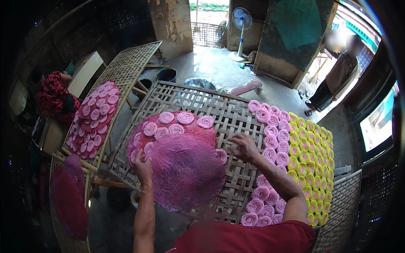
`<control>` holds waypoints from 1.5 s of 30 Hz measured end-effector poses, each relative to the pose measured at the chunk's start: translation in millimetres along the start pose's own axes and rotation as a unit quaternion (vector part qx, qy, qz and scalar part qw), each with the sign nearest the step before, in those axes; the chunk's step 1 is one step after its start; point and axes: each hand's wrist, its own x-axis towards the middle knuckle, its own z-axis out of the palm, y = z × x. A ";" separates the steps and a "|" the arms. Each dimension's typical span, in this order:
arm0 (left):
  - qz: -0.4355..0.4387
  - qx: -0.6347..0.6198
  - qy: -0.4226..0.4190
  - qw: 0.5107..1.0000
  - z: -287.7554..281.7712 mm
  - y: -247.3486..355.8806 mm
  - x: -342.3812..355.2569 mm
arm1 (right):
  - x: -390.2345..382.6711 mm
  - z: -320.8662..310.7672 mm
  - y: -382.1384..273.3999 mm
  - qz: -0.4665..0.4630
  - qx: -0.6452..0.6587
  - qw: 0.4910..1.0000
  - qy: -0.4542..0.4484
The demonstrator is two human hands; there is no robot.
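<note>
A large round purple-pink sheet (185,173) with a rough surface lies tilted over a red-pink round piece (192,130) on a woven bamboo rack (236,181). My left hand (142,168) pinches the sheet's left edge. Pink rosettes (176,129) sit along the exposed far and left parts of the red-pink piece, and what lies under the sheet is hidden. My right hand (244,147) hovers above the slats to the right, fingers apart and nothing visible in them. Just below it, one rosette (221,156) shows at the sheet's right edge.
Rows of pink rosettes (271,135) and yellow-green ones with pink centres (311,168) cover the rack's right side. Another rack on the left bears a rosette-covered piece (95,120). A co-worker (57,95) is at far left; another person (341,74) stands near the doorway. A fan (241,33) stands behind.
</note>
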 end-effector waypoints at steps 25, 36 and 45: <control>-0.129 -0.294 0.564 0.761 -432.5 -247.6 107.0 | -14.0 30.0 -40.6 0.143 0.111 0.981 -0.074; 0.122 0.053 0.287 0.949 -178.1 -108.3 -14.6 | -4.5 7.9 -41.1 0.251 0.355 0.896 -0.092; 0.379 0.131 -0.072 0.913 86.8 68.1 -43.2 | 17.1 -26.3 63.7 0.326 0.361 0.871 0.073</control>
